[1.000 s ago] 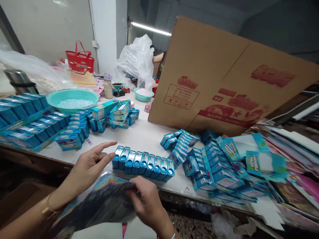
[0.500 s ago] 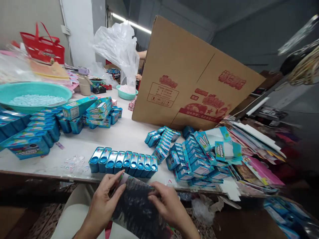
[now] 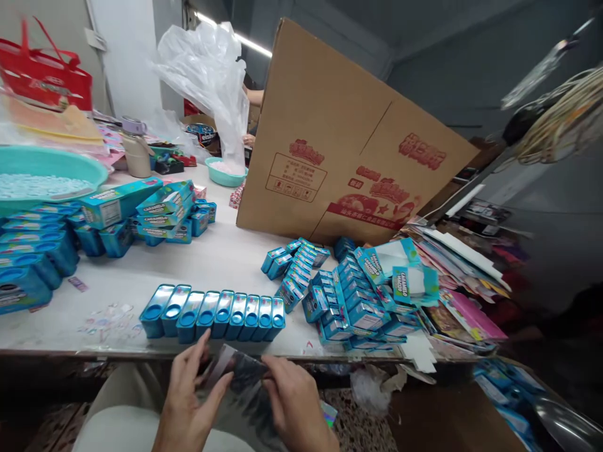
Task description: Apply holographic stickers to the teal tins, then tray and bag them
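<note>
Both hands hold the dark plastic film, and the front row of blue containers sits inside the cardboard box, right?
No: the head view shows the blue row on the white table, not in the box. The left hand and right hand do hold the film.

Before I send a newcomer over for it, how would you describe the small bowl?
Find the big printed cardboard box standing on the table. Just past its left edge, a milky plastic bag hangs down over the small turquoise bowl. The similarly coloured basin at far left is much wider; the bowl's contents look pale pink.
</note>
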The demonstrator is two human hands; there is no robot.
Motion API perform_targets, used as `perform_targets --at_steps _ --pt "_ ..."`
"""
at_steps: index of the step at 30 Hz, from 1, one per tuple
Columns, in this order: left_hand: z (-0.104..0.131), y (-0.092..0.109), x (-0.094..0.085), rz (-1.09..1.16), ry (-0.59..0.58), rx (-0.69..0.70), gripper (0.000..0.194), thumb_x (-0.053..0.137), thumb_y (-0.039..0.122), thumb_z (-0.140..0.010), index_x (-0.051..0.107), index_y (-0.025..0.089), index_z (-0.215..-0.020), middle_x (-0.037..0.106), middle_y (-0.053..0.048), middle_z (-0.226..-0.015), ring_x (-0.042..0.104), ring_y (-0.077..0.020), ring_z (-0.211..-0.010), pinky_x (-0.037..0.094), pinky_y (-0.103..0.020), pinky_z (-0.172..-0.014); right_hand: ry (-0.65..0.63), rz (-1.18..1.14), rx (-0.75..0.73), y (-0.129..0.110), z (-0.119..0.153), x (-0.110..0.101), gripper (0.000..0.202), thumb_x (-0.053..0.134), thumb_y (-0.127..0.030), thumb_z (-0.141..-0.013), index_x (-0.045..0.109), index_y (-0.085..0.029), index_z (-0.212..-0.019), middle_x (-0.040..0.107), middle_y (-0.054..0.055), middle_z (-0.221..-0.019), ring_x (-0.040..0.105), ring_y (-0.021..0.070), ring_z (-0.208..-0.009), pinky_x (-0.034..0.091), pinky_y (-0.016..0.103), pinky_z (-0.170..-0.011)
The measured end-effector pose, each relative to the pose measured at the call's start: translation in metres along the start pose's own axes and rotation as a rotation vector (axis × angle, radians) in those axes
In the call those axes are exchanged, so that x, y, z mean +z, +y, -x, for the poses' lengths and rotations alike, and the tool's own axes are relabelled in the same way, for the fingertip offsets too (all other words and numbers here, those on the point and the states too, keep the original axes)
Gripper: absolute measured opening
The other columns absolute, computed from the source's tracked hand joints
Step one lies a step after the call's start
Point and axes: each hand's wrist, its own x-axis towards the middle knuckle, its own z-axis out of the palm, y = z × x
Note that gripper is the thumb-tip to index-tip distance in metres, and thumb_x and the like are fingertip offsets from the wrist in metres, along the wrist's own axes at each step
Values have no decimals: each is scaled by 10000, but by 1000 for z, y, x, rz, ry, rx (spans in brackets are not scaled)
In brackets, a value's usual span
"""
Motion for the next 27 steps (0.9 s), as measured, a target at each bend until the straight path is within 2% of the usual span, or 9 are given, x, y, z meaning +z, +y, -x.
perform_targets --at_steps 2,4,9,11,13,15,18,22,27 --pt "2 -6 0 46 -9 -83 806 692 562 -795 429 278 -1502 575 -22 -947 643 -209 -848 585 -286 -722 -19 65 -3 1 2 6 443 534 -92 -874 565 -237 -1291 710 73 -1069 676 261 -951 482 333 -809" --pt "0 -8 -4 116 -110 -158 845 655 603 -811 391 238 -1526 580 9 -813 617 -177 -714 564 -272 -699 -57 89 -13 3 3 7 488 538 -87 -867 550 -256 -1325 712 64 -1077 678 261 -951 491 332 -804" --pt "-15 -5 -14 223 -391 -305 942 618 669 -801 335 183 -1556 687 -5 -731 689 -241 -792 576 -335 -769 -147 -76 -79 10 -2 -7 552 581 -105 -879 539 -320 -1386 723 17 -1176 684 218 -1041 498 282 -905" --pt "-22 -2 -14 280 -497 -393 868 615 672 -796 441 209 -1509 726 -19 -752 716 -271 -839 589 -367 -781 -206 -164 -109 13 -9 -12 552 596 -118 -892 543 -340 -1395 715 0 -1227 679 211 -1084 492 275 -944" --pt "-26 1 -13 332 -559 -471 713 647 654 -771 649 215 -1333 780 -66 -925 721 -303 -962 586 -388 -846 -280 -228 -137 16 -18 -11 520 625 -138 -895 576 -339 -1372 722 -4 -1215 686 211 -1073 498 277 -939" --pt "-28 2 -13 336 -506 -502 568 686 621 -734 774 199 -1104 774 -101 -1104 689 -327 -1086 557 -399 -938 -290 -244 -133 16 -27 -3 478 674 -197 -886 606 -308 -1346 733 24 -1158 687 230 -1036 512 305 -910" --pt "-28 1 -16 302 -358 -488 481 693 583 -712 807 188 -963 774 -115 -1134 662 -337 -1150 510 -412 -1024 -124 -310 -91 4 -39 22 430 683 -251 -895 610 -249 -1319 703 68 -1117 648 241 -1030 507 341 -900" --pt "-24 -8 -20 266 -281 -495 468 675 575 -717 803 195 -959 775 -108 -1139 640 -341 -1198 494 -404 -1050 72 -453 -150 -23 -46 59 218 604 -180 -932 646 -232 -1140 675 59 -1061 607 212 -1007 480 326 -887" --pt "-25 -28 -24 194 -188 -487 660 652 577 -707 719 127 -1186 651 -150 -1364 525 -337 -1342 341 -455 -1180 169 -287 -211 -38 -48 83 113 541 -205 -970 646 -228 -1004 658 50 -911 586 211 -861 449 323 -758"
